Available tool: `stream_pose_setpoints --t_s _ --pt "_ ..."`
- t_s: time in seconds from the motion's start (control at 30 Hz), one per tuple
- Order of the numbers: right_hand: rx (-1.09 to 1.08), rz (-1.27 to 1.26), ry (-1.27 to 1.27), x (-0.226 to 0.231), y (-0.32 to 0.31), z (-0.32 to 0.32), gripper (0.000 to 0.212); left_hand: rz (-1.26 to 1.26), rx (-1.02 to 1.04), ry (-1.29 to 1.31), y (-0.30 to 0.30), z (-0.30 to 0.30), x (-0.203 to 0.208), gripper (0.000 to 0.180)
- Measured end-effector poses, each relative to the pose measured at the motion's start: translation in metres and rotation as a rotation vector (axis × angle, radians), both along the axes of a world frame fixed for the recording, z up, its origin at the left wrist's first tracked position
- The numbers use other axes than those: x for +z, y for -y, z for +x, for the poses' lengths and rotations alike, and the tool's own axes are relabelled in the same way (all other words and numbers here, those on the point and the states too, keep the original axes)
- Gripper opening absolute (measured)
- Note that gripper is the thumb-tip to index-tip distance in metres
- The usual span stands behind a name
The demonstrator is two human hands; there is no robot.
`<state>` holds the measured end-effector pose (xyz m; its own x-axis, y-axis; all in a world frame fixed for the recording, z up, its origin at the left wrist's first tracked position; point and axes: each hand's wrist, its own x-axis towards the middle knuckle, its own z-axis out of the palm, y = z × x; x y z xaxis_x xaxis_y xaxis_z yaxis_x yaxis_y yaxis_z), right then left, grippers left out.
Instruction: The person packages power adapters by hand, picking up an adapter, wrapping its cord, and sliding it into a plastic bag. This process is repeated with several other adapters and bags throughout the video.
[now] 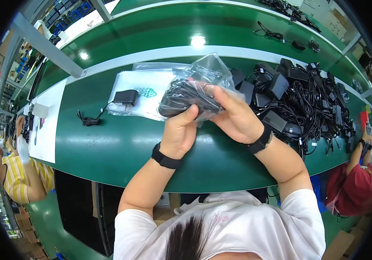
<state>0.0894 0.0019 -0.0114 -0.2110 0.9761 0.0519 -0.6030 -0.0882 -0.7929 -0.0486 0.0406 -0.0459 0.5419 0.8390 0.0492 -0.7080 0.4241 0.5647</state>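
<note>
Between my two hands is a clear plastic bag [212, 69] with a black power adapter and its coiled cable [181, 96] inside. My left hand [181, 130] grips the bag's lower left part, thumb on top. My right hand [237, 116] closes on its right side, fingers partly hidden behind the plastic. Under and behind the bag lies a stack of flat clear bags [125, 84] with a green print. On the stack's left edge rests another black adapter [126, 97], its bundled cable [90, 120] on the green table.
A large heap of black adapters and cables [307, 99] covers the table's right side. A white rail [160, 53] runs along the far edge, with a green shelf [160, 32] beyond. People sit at the left [23, 177] and right [352, 188]. A white sheet [47, 130] lies left.
</note>
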Motion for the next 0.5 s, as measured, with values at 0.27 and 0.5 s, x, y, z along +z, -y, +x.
stream_pose_setpoints --t_s 0.27,0.5 --pt "-0.732 0.358 0.694 0.002 -0.003 0.023 0.023 -0.019 0.036 -0.029 0.006 0.012 0.000 0.076" --pt "-0.921 0.890 1.165 -0.006 0.001 0.028 0.012 0.305 -0.114 -0.532 0.001 0.004 0.023 0.042"
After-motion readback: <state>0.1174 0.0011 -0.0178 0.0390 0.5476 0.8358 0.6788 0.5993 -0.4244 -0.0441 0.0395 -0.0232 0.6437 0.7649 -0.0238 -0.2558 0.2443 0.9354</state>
